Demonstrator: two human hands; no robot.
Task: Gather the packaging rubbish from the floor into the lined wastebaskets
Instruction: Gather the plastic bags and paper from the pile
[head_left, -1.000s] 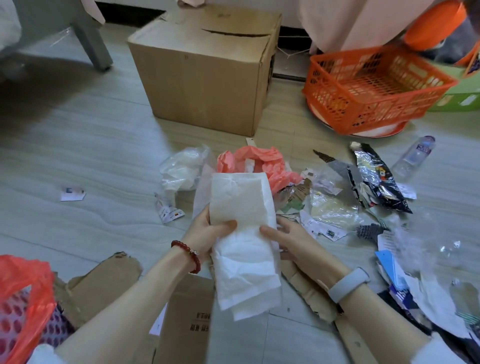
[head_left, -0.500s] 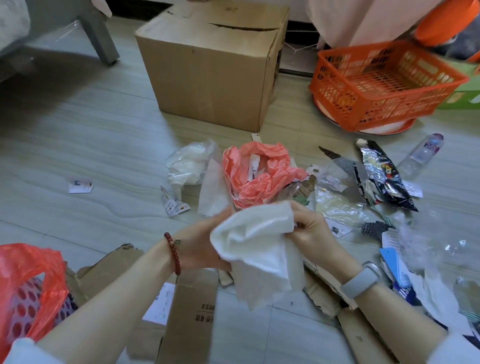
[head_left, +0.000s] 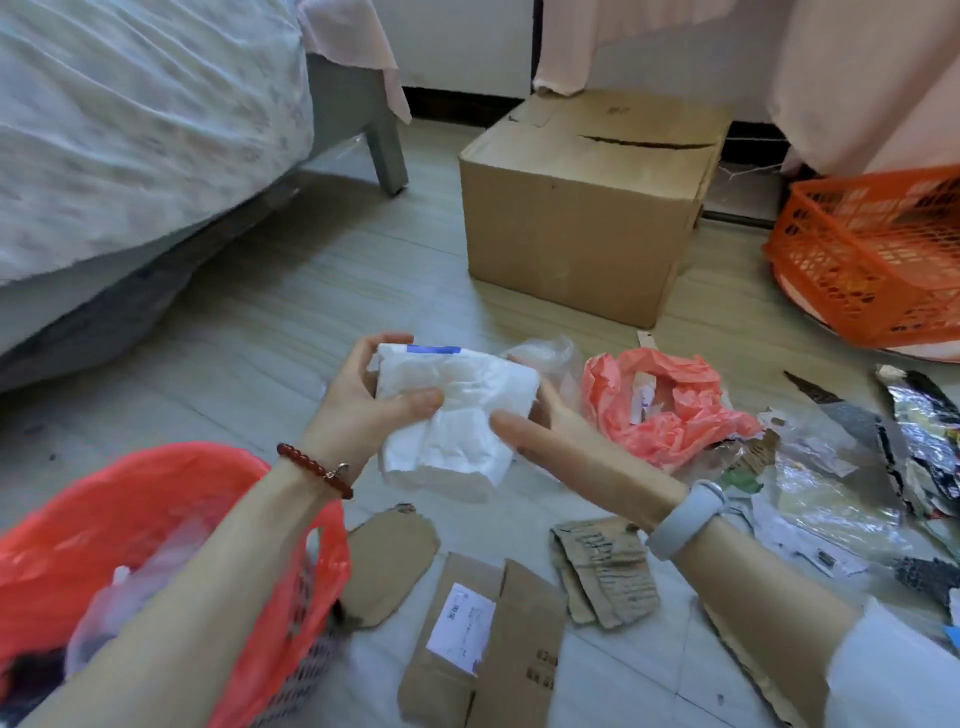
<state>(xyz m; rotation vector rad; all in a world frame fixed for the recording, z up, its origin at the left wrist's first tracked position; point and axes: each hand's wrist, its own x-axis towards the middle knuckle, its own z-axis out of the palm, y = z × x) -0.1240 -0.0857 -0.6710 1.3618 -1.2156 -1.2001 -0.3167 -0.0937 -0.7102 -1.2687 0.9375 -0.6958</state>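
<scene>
Hands are holding a folded white wrapper (head_left: 457, 415) above the floor (head_left: 291, 312). Left hand (head_left: 363, 400) is gripping its left edge, fingers curled around it; right hand (head_left: 540, 421) is clasping its right side. Wastebasket with red liner (head_left: 171, 525) is standing lower left, near torn cardboard (head_left: 488, 639).

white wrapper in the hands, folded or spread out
Folded. The white wrapper is a compact layered bundle, its stacked edges showing at the bottom, gripped between the left hand and right hand.
</scene>
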